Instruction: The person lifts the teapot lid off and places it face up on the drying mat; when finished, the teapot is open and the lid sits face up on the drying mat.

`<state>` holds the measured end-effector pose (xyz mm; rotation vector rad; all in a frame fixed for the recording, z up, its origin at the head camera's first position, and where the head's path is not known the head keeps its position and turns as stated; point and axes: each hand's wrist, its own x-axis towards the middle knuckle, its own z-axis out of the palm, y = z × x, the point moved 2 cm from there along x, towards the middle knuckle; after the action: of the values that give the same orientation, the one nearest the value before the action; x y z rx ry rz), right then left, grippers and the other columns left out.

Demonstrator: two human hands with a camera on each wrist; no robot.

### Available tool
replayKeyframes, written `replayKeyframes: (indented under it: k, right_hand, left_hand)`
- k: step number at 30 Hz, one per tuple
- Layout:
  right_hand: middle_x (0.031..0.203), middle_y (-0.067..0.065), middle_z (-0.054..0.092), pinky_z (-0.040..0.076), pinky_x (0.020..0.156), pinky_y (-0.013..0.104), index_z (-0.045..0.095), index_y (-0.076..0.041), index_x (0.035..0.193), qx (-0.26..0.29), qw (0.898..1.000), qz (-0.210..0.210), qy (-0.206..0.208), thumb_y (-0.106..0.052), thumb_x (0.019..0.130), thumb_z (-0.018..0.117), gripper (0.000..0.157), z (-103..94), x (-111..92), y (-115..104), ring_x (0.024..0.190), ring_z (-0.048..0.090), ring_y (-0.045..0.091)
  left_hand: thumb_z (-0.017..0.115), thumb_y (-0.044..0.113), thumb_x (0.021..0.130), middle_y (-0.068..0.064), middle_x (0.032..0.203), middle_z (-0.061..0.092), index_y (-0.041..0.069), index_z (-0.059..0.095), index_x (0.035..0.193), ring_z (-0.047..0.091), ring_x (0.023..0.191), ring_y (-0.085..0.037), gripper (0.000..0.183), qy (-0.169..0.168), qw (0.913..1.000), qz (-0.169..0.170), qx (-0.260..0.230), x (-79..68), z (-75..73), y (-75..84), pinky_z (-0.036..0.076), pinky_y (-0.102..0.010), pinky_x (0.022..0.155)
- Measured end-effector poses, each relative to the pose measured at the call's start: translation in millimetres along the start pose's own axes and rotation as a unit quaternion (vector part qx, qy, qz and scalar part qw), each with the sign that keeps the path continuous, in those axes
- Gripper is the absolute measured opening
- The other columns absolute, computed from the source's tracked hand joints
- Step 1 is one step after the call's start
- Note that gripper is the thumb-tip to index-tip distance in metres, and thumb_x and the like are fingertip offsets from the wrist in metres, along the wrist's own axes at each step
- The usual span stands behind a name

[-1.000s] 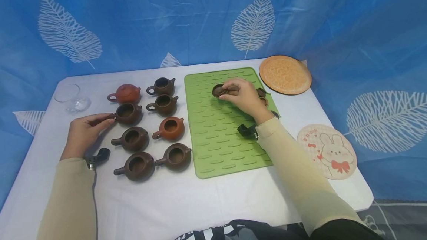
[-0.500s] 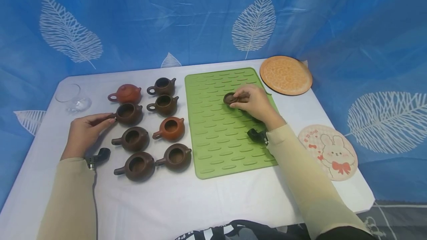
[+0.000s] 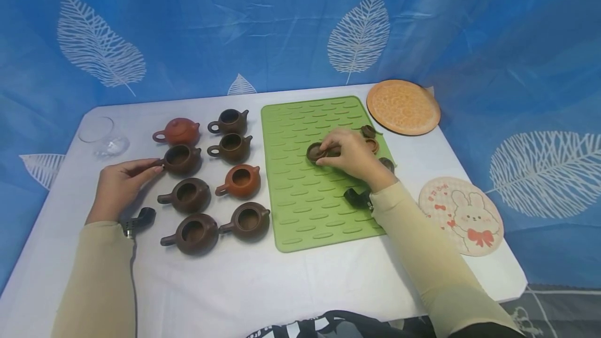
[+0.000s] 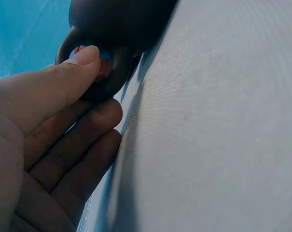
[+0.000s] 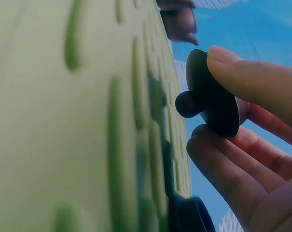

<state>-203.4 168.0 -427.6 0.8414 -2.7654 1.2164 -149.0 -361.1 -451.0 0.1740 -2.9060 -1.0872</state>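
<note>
My left hand (image 3: 122, 184) pinches the loop handle of a dark brown lidless teapot (image 3: 179, 158) on the white tabletop. In the left wrist view the thumb lies across that handle (image 4: 118, 72), with the fingers below it. Over the green mat (image 3: 300, 207), my right hand (image 3: 352, 153) holds a small dark brown teapot lid (image 3: 315, 152) by its rim. The right wrist view has the lid (image 5: 213, 96) between thumb and fingers, its round knob facing the mat. Whether the lid touches the mat, I cannot tell.
Several lidless teapots, one of them reddish (image 3: 241, 180), stand left of the mat. A red teapot (image 3: 180, 131) wears its lid. More lids (image 3: 368, 131) lie along the mat's right side. A clear glass vessel (image 3: 111, 145), a round orange mat (image 3: 403, 107) and a rabbit mat (image 3: 462, 215) are around.
The right hand has carried the lid toward the near side of the mat, going right and then slightly back left. The left hand keeps its hold on the teapot handle.
</note>
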Motion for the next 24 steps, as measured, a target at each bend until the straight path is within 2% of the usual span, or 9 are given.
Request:
replayKeyframes:
  k: [5,10,16,24]
  right_hand:
    - [0.107,0.002,0.067,0.057,0.083,0.036,0.077,-0.011,0.101,-0.015,1.000,-0.011,-0.006,-0.020,0.082,0.094,0.027,11.0,2,-2,0.097,0.064,0.020]
    - [0.107,0.001,0.067,0.057,0.083,0.035,0.077,-0.012,0.100,-0.020,1.000,-0.002,-0.008,-0.021,0.083,0.094,0.026,15.7,2,-2,0.095,0.066,0.018]
    - [0.107,0.001,0.065,0.058,0.084,0.035,0.075,-0.010,0.100,-0.003,1.000,0.012,-0.006,-0.019,0.083,0.094,0.027,8.4,0,-3,0.096,0.066,0.019]
    - [0.101,-0.001,0.064,0.055,0.080,0.039,0.075,-0.013,0.095,-0.035,0.999,0.007,-0.008,-0.022,0.081,0.095,0.026,-3.2,-7,-1,0.089,0.063,0.019]
  left_hand:
    - [0.074,0.047,0.099,-0.020,0.130,0.069,0.003,0.072,0.133,0.055,0.134,-0.043,0.056,-0.002,1.0000,-0.006,-0.002,0.4,0.5,0.0,0.042,-0.061,0.109]
    - [0.074,0.047,0.099,-0.020,0.129,0.070,0.002,0.073,0.132,0.055,0.133,-0.043,0.055,-0.001,1.0000,-0.001,0.001,0.3,0.2,-0.2,0.043,-0.061,0.108]
    - [0.074,0.047,0.099,-0.020,0.130,0.069,0.002,0.073,0.132,0.055,0.134,-0.043,0.055,-0.002,1.0000,-0.003,-0.001,0.4,0.9,-1.6,0.042,-0.061,0.109]
    - [0.074,0.047,0.099,-0.021,0.130,0.069,0.002,0.072,0.133,0.054,0.134,-0.044,0.057,-0.007,1.0000,-0.006,-0.003,0.6,0.4,-1.3,0.041,-0.062,0.109]
